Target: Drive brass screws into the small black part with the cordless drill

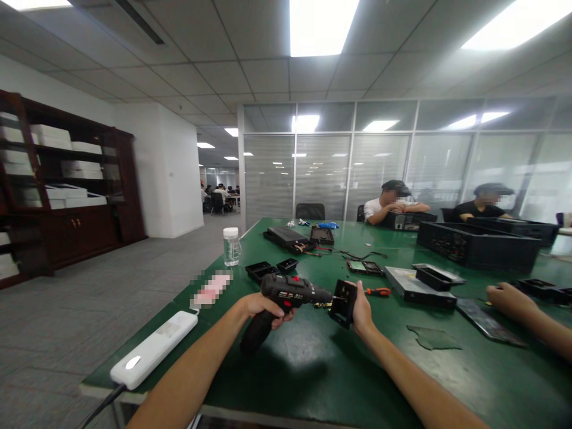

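My left hand [264,310] is wrapped round the grip of a black cordless drill [290,291] with red details, its nose pointing right. The drill's tip meets, or nearly meets, a small black plastic housing [343,304]; exact contact is hard to make out. That housing is held up on edge above the table by my right hand [361,310], fingers closed along its right side. Small brass-coloured pieces [322,305] lie behind the drill's nose. An orange-handled screwdriver [378,292] rests just beyond my right hand. Behind the drill sit black plastic trays [261,271].
A white power strip [154,348] and a clear bottle [231,247] stand along the left edge of the green table [286,387]. A co-worker's hand [512,304] reaches in at right, near a silver drive [415,286]. Large black computer cases [478,244] stand farther back, with two people behind.
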### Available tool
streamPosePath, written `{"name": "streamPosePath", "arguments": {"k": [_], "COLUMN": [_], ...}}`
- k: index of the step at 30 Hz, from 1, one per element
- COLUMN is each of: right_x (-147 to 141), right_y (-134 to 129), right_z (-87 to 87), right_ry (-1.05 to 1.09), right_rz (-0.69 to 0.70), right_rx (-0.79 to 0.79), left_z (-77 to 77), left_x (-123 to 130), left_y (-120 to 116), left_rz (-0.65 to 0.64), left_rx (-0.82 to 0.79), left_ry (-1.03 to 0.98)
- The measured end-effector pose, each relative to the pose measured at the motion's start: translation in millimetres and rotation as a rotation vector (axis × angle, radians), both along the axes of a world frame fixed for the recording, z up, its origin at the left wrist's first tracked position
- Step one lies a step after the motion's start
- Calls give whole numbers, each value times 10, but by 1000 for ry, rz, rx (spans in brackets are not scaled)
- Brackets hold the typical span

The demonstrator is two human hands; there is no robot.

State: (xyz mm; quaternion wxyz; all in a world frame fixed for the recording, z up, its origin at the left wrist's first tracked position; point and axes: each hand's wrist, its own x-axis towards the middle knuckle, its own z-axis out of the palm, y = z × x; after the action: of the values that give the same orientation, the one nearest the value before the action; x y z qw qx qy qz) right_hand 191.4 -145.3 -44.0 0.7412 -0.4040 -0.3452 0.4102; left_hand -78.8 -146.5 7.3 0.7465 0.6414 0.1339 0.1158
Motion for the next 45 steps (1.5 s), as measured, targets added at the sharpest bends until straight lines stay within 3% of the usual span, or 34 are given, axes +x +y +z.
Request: {"name": "streamPosePath", "arguments": {"k": [45], "right_x": [6], "right_y": [12], "right_z": [-12], "right_ry": [-5], "right_rz": [-10], "right_rx": [-5], "left_z": [-14], "left_x": [-3], "left_y": [16], "left_rz": [-1], "left_rx": [-9], "left_ry": [2]}}
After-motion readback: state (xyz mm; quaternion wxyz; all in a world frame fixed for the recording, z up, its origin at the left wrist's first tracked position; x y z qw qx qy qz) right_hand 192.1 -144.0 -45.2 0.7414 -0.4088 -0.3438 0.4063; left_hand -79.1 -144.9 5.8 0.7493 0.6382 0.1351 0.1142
